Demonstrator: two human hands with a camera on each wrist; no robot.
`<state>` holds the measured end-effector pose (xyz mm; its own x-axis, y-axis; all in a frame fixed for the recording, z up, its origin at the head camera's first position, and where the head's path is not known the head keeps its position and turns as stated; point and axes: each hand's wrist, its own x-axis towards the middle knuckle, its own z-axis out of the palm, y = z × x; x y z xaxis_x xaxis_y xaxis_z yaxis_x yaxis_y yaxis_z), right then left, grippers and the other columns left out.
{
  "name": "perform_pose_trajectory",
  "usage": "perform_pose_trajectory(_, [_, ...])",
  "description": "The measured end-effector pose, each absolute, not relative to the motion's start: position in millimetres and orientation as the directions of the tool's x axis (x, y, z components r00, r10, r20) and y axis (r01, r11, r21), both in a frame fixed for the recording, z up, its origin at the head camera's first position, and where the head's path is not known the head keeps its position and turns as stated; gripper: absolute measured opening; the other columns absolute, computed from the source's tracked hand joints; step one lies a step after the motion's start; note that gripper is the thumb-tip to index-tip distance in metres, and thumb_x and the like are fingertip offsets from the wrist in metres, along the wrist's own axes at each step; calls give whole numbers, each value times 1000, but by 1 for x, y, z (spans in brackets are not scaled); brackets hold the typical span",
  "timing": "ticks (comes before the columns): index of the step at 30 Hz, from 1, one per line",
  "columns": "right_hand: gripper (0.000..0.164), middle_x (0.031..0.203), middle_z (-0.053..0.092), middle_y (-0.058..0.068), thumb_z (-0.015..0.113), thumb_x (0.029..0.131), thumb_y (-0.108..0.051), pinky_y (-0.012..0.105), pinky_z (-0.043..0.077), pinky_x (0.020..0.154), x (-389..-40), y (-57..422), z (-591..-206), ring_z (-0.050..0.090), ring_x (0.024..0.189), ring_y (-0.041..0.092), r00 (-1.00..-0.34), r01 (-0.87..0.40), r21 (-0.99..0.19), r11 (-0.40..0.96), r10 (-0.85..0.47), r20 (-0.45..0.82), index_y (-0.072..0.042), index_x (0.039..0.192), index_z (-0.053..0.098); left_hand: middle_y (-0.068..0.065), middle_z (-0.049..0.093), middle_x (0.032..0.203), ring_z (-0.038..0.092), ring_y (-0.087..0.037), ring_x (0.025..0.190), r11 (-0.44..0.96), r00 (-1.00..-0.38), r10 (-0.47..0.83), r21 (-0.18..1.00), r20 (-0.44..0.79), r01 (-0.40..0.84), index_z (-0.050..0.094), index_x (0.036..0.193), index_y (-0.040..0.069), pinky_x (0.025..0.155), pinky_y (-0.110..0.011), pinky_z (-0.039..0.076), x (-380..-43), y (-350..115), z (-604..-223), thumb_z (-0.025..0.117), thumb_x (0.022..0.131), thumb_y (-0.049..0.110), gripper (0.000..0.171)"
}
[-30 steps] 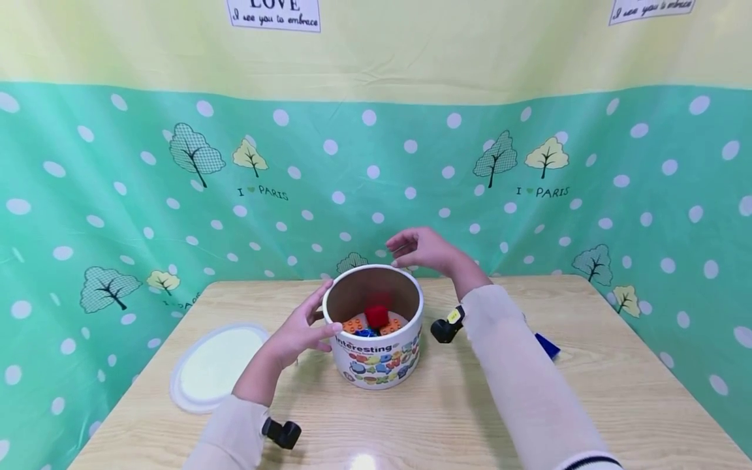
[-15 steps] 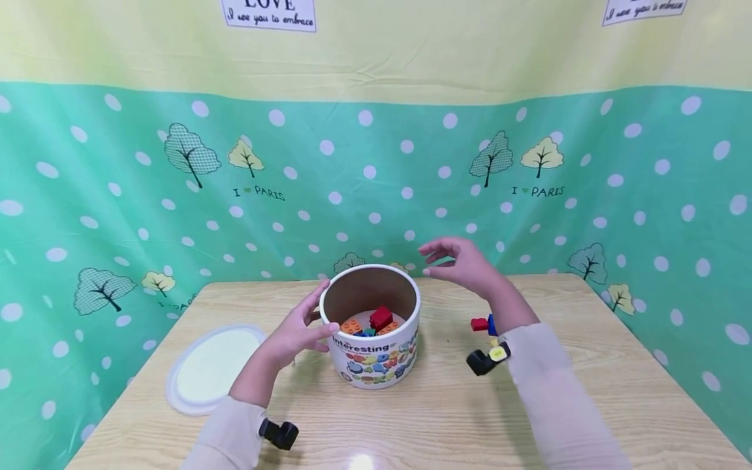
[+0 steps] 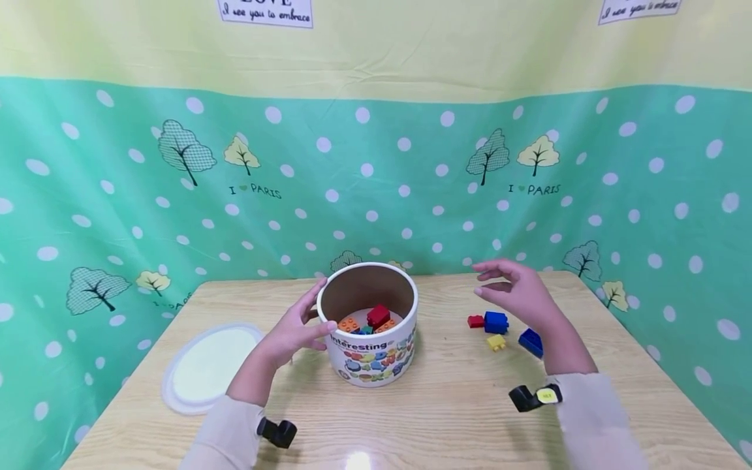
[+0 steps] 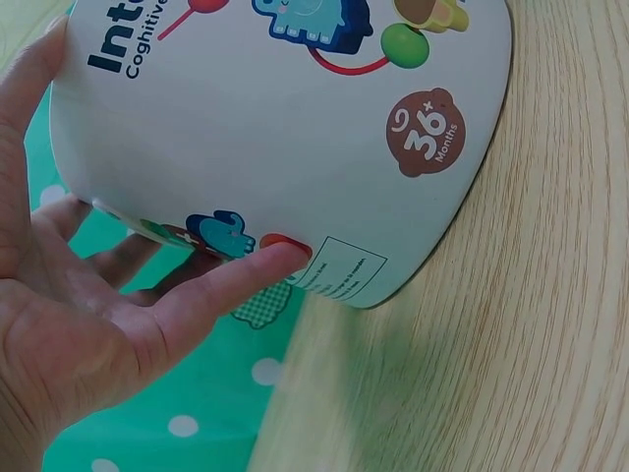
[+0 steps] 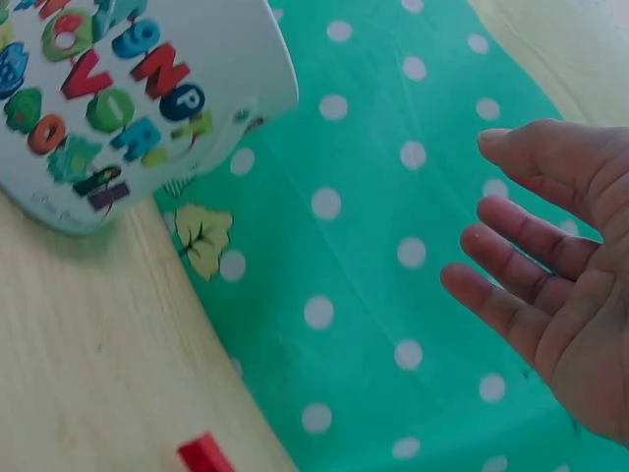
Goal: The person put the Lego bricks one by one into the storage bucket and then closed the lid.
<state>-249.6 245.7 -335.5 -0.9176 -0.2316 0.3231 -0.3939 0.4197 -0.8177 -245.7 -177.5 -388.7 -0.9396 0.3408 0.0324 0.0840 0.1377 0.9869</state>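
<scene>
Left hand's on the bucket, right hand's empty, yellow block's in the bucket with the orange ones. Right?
Not quite: the yellow block is on the table, outside the bucket, per the head view. Left hand on the bucket, right hand empty and orange blocks inside are correct.

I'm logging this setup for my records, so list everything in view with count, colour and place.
Bucket: 1, white with colourful prints, mid-table
Orange blocks: 2, orange, in the bucket
Red block: 1, red, in the bucket
Green and blue pieces: count unclear, partly hidden, in the bucket
Round lid: 1, white, left of the bucket
Loose red piece: 1, red, right of the bucket
Loose blue blocks: 2, blue, on the table's right side
Yellow piece: 1, yellow, near them
Table: 1, light wood, underneath
Backdrop: green and yellow, behind
Wrist cameras: 2, black, one per wrist
Sleeves: 2, pale
Left hand: 1, bare, touching the bucket
Right hand: 1, bare, raised, holding nothing
</scene>
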Motion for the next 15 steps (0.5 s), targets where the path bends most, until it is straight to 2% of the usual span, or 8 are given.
perform_pose_trajectory(6, [41, 124, 58, 14, 71, 91, -14, 14, 50, 84, -232, 268, -356, 60, 102, 9, -912, -410, -786, 463, -194, 362, -2, 129, 59, -11, 18, 160, 27, -47, 138, 138, -941, 337, 987, 33, 84, 18, 157, 31, 74, -50, 58, -245, -177, -391, 76, 84, 26, 93])
perform_pose_trajectory(15, [42, 123, 60, 3, 72, 90, -17, 6, 40, 90, -215, 302, -374, 52, 108, -3, -907, -410, -735, 540, -154, 393, -6, 129, 60, -11, 18, 160, 27, -47, 137, 136, -942, 333, 987, 35, 85, 18, 157, 32, 73, -51, 58, -244, -176, -389, 75, 85, 24, 92])
